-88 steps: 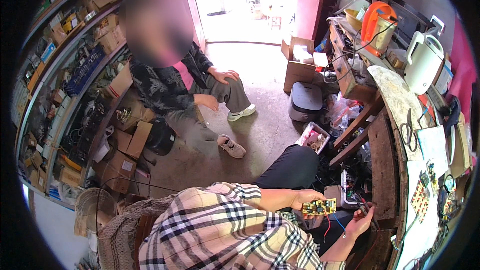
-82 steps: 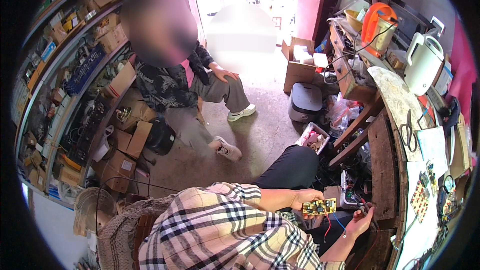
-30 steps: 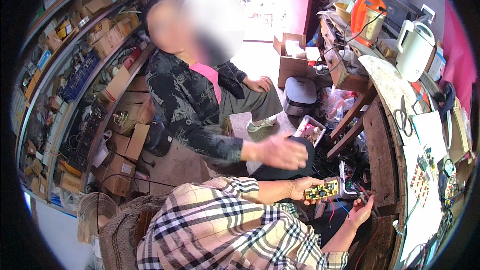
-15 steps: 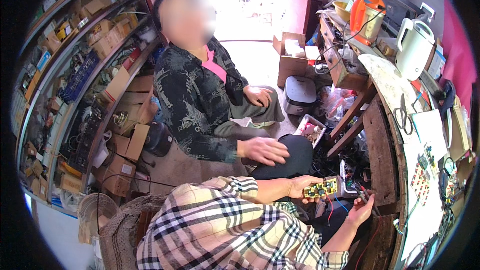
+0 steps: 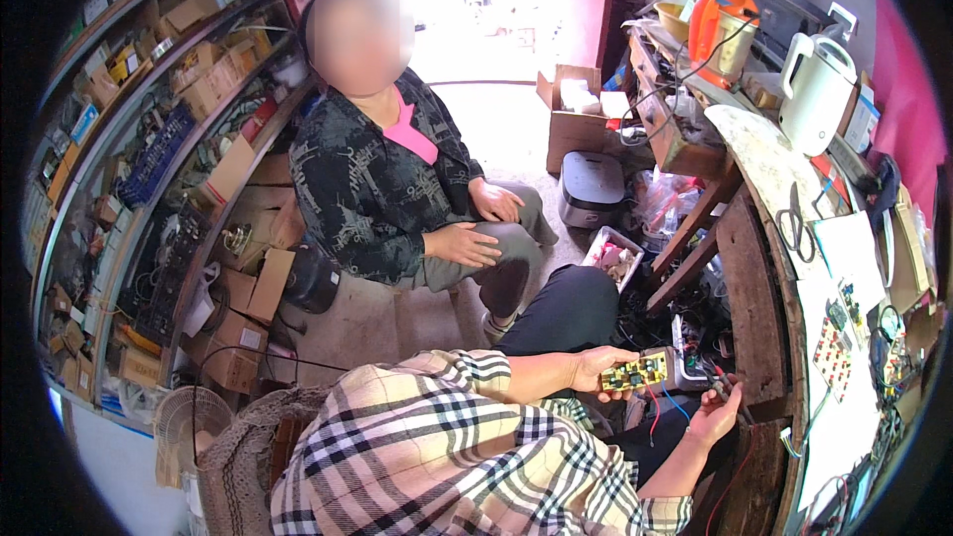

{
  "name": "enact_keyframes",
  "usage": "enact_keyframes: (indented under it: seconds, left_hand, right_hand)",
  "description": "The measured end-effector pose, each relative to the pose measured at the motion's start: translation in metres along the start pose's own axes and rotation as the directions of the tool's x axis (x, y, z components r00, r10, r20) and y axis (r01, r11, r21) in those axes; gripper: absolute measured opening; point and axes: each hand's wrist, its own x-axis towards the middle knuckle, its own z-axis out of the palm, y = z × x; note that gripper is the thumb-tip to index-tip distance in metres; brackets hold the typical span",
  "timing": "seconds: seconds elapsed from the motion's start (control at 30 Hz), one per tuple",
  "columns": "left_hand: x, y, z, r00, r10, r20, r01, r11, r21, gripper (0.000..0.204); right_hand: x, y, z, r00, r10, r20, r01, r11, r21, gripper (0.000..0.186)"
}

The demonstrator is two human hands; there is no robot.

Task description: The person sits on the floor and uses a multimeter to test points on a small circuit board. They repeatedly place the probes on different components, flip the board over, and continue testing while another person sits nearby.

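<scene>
In my left hand point(image 5: 593, 373) is a yellowish circuit board point(image 5: 635, 371) crowded with dark components, its fingers closed round the left end. A red wire point(image 5: 655, 417) and a blue wire point(image 5: 677, 407) hang from the board's lower side. To the right, my right hand point(image 5: 713, 415) has its thumb and fingers pinched on a thin dark probe-like piece; a red tip point(image 5: 720, 371) shows just above. How many pieces it grips is too small to tell. A grey-white box-shaped thing point(image 5: 687, 369) sits right behind the board.
A seated person point(image 5: 382, 189) faces me, hands on their lap. On the right, a worktable point(image 5: 806, 313) carries scissors point(image 5: 795, 224), another board point(image 5: 837, 349) and a white kettle point(image 5: 818, 94). A grey rounded appliance point(image 5: 591, 189) stands on the floor. Loaded shelves point(image 5: 149, 184) line the left.
The other person has drawn back an outstretched hand from near my knee onto their own lap and sits farther back. My hands and the circuit board stay nearly still.
</scene>
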Motion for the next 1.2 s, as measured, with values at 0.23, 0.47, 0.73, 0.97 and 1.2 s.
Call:
enact_keyframes:
  seconds: [0.23, 0.47, 0.73, 0.97, 1.2]
  left_hand:
    - [0.007, 0.000, -0.010, 0.999, 0.048, 0.024, -0.048, 0.999, -0.022, 0.047]
    - [0.015, 0.020, 0.011, 0.981, 0.113, 0.158, -0.083, 0.979, -0.184, 0.054]
    - [-0.004, 0.054, 0.043, 0.960, 0.243, 0.138, -0.213, 0.957, -0.197, 0.067]
    - [-0.001, 0.049, 0.049, 0.968, 0.243, 0.066, -0.235, 0.966, -0.105, 0.061]
    - [0.000, 0.046, 0.050, 0.970, 0.241, 0.018, -0.239, 0.969, -0.065, 0.061]
  right_hand:
    - [-0.012, -0.008, 0.013, 1.000, 0.014, -0.026, -0.014, 1.000, -0.007, 0.032]
    - [-0.014, -0.010, 0.004, 0.994, -0.003, -0.111, 0.010, 0.998, 0.060, 0.024]
    - [-0.026, -0.009, 0.006, 0.997, -0.054, 0.048, 0.052, 0.998, 0.044, 0.027]
    - [-0.053, -0.023, 0.006, 0.995, -0.065, 0.078, 0.063, 0.998, 0.024, 0.028]
    - [-0.080, -0.035, 0.024, 0.958, -0.007, 0.286, 0.015, 1.000, -0.023, 0.029]
